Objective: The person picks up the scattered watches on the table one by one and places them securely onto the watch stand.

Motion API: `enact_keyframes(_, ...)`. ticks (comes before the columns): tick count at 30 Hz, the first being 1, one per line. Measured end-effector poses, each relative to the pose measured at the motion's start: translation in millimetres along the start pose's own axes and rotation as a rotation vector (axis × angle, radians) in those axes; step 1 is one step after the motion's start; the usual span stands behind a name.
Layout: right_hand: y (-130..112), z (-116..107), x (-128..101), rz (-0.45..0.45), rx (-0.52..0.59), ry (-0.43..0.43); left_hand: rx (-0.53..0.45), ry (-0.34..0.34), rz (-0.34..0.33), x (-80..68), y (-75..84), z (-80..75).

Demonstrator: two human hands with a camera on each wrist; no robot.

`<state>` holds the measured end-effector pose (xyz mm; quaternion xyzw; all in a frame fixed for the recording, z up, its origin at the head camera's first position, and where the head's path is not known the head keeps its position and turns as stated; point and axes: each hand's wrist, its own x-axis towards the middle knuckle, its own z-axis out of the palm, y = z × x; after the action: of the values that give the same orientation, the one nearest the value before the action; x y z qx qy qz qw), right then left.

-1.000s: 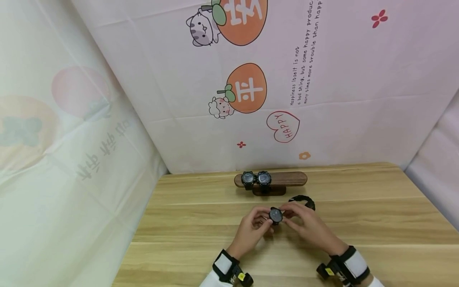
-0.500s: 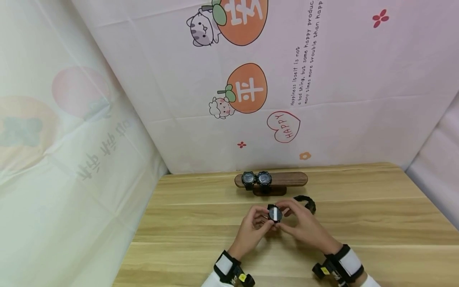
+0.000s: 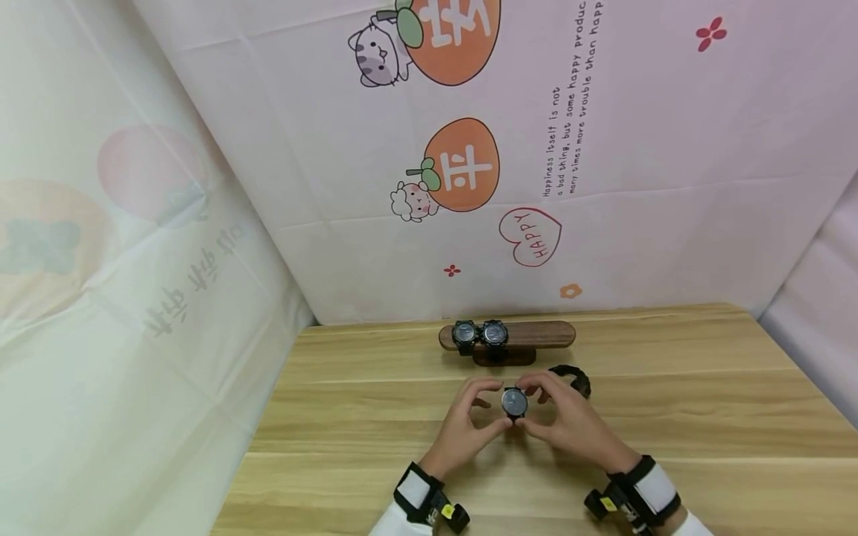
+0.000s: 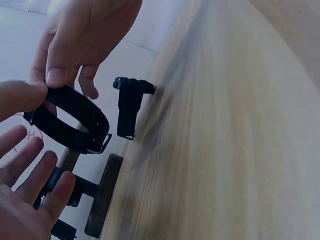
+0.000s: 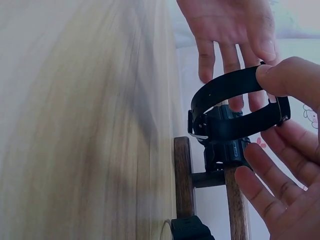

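A black wristwatch (image 3: 515, 403) with a round dial is held above the table, face up in the head view. Its buckled strap (image 4: 82, 107) forms a closed loop below the case. My right hand (image 3: 570, 426) pinches the watch from the right side, thumb at the near edge and fingers at the far edge. On the other side, my left hand (image 3: 469, 426) has its fingers spread off the watch, with the thumb tip right at its near edge. Behind the right hand, a second black watch (image 3: 578, 381) lies on the table, partly hidden by that hand.
A dark wooden watch stand (image 3: 546, 333) stands at the table's back edge, in front of a printed cloth. Two black watches, a left one (image 3: 465, 335) and one beside it (image 3: 494, 334), are strapped on its left half. The wooden table (image 3: 348, 417) extends to both sides.
My right hand has moved in and taken the held watch by both edges. My left fingers have come off the watch and spread leftward. The dial's bright reflection has gone.
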<state>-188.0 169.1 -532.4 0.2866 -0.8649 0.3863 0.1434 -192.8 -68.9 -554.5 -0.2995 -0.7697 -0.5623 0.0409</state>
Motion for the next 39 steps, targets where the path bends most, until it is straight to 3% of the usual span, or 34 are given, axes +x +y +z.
enact_keyframes(4, -0.7, -0.4, -0.4, 0.001, -0.003, -0.005, 0.023, -0.028, 0.044, 0.8, -3.4, -3.1)
enact_keyframes(19, -0.1, -2.7, 0.1, -0.025, -0.052, -0.014, -0.001, -0.074, -0.024, 4.6, -0.4, -5.3)
enact_keyframes(25, 3.0, -4.1, 3.0, -0.041, -0.051, 0.004, 0.004, -0.081, 0.006, 9.7, -2.8, -8.5)
enact_keyframes(29, 5.8, -6.3, 6.0, -0.039, -0.045, 0.017, 0.01, -0.027, 0.023, 14.9, -4.2, -16.3)
enact_keyframes(39, 13.6, -15.9, 9.9, 0.015, -0.046, 0.018, 0.067, 0.226, 0.018, 31.0, -6.2, -47.1)
